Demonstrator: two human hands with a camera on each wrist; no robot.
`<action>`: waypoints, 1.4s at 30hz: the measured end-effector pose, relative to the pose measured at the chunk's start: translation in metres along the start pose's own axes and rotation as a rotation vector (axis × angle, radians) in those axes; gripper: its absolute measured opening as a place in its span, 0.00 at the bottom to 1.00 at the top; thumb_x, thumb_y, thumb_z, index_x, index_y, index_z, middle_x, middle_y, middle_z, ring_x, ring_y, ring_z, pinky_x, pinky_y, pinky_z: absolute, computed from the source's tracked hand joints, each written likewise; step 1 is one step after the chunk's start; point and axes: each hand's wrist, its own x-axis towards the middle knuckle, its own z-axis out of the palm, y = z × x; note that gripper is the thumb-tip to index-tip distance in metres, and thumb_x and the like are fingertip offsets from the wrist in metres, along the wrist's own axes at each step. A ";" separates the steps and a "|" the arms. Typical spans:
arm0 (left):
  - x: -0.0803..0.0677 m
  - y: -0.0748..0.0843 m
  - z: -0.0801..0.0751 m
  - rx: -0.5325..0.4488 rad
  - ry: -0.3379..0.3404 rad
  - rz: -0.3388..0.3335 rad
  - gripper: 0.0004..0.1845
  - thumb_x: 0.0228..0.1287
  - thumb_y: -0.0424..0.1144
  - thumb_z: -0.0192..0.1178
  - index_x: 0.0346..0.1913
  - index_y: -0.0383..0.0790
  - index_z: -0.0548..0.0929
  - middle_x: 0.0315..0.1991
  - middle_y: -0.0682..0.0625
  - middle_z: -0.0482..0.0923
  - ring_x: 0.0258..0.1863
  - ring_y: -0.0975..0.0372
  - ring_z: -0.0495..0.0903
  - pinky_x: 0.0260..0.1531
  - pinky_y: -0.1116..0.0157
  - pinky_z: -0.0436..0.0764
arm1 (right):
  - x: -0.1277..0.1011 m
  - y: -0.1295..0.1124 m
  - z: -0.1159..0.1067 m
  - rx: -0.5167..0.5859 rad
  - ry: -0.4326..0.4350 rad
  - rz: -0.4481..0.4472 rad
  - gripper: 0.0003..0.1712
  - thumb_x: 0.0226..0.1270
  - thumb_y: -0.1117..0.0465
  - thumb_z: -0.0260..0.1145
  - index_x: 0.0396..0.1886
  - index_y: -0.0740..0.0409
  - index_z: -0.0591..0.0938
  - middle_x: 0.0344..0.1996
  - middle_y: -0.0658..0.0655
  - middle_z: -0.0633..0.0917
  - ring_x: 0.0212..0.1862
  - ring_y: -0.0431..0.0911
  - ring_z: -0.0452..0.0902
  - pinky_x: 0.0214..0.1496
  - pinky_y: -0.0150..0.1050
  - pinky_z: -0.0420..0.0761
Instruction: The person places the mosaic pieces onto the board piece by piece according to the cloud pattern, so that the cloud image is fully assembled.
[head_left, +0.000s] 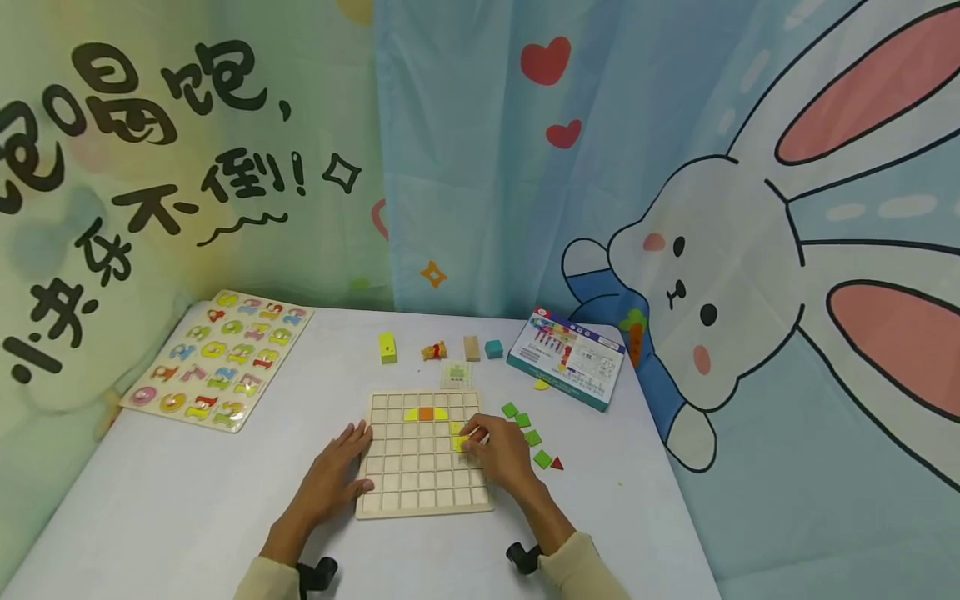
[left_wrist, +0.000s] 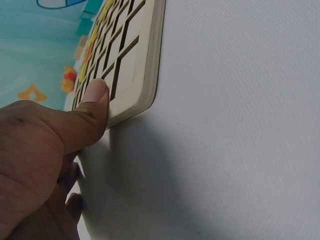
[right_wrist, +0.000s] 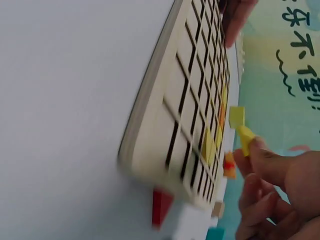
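Observation:
A wooden grid board point(head_left: 411, 484) lies on the white table before me. My left hand point(head_left: 327, 477) rests at its left edge, fingers fairly straight, with the thumb point(left_wrist: 96, 92) on the rim near a corner. Over the board's right side, my right hand point(head_left: 501, 450) pinches a small yellow piece point(right_wrist: 245, 139) between thumb and finger. Below that hand, a yellow piece point(right_wrist: 208, 146) sits in the grid. Along an upper row are an orange square point(head_left: 426, 414) and yellow pieces on either side of it.
Several green squares point(head_left: 532, 437) and a red triangle point(head_left: 557, 463) lie right of the board. Behind it stand a yellow block point(head_left: 387, 347), a small bear figure point(head_left: 433, 350), a tan block point(head_left: 471, 348) and a teal block point(head_left: 493, 348). A box point(head_left: 566, 358) and a puzzle board point(head_left: 217, 358) flank them.

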 end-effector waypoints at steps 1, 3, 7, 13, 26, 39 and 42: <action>0.000 0.000 0.000 0.001 -0.002 -0.003 0.48 0.55 0.33 0.79 0.78 0.28 0.68 0.80 0.34 0.66 0.81 0.36 0.62 0.79 0.37 0.63 | 0.003 -0.003 0.005 0.011 0.009 -0.008 0.06 0.63 0.62 0.80 0.38 0.48 0.89 0.27 0.45 0.85 0.27 0.38 0.75 0.26 0.32 0.72; 0.001 0.001 -0.001 0.007 -0.008 -0.009 0.48 0.55 0.34 0.79 0.78 0.29 0.68 0.80 0.34 0.66 0.81 0.36 0.62 0.79 0.37 0.63 | 0.011 -0.010 0.015 0.034 0.017 -0.023 0.06 0.63 0.60 0.80 0.36 0.47 0.89 0.26 0.44 0.86 0.27 0.36 0.76 0.28 0.32 0.72; 0.002 0.000 -0.002 0.010 -0.022 -0.022 0.48 0.56 0.34 0.78 0.79 0.29 0.67 0.80 0.35 0.65 0.82 0.37 0.60 0.80 0.38 0.62 | 0.027 -0.022 0.035 0.084 -0.001 -0.051 0.06 0.63 0.59 0.81 0.35 0.48 0.89 0.28 0.46 0.88 0.29 0.37 0.78 0.29 0.33 0.75; 0.003 -0.001 -0.001 0.013 -0.039 -0.025 0.48 0.57 0.35 0.78 0.79 0.30 0.67 0.81 0.35 0.64 0.82 0.38 0.60 0.80 0.37 0.62 | 0.047 -0.035 0.061 0.103 -0.043 -0.043 0.06 0.62 0.59 0.81 0.36 0.51 0.90 0.28 0.47 0.89 0.31 0.36 0.81 0.31 0.32 0.79; 0.004 0.000 0.001 0.011 -0.038 -0.029 0.48 0.57 0.35 0.79 0.79 0.31 0.67 0.81 0.36 0.64 0.82 0.38 0.60 0.79 0.35 0.63 | 0.064 -0.054 0.087 -0.078 -0.058 -0.044 0.07 0.62 0.56 0.82 0.30 0.46 0.88 0.24 0.42 0.85 0.28 0.34 0.76 0.29 0.33 0.74; 0.002 0.002 -0.002 0.004 -0.037 -0.032 0.48 0.57 0.35 0.79 0.79 0.30 0.67 0.81 0.35 0.64 0.82 0.36 0.60 0.78 0.34 0.64 | 0.057 -0.046 0.069 0.006 -0.100 -0.055 0.08 0.60 0.59 0.83 0.40 0.47 0.94 0.31 0.43 0.91 0.34 0.33 0.83 0.37 0.33 0.81; 0.001 0.002 -0.002 0.012 -0.049 -0.050 0.48 0.57 0.36 0.79 0.79 0.31 0.67 0.81 0.36 0.63 0.82 0.37 0.59 0.79 0.36 0.62 | 0.056 -0.035 0.057 0.063 -0.058 -0.057 0.09 0.61 0.59 0.82 0.42 0.49 0.93 0.32 0.45 0.92 0.32 0.35 0.82 0.34 0.32 0.80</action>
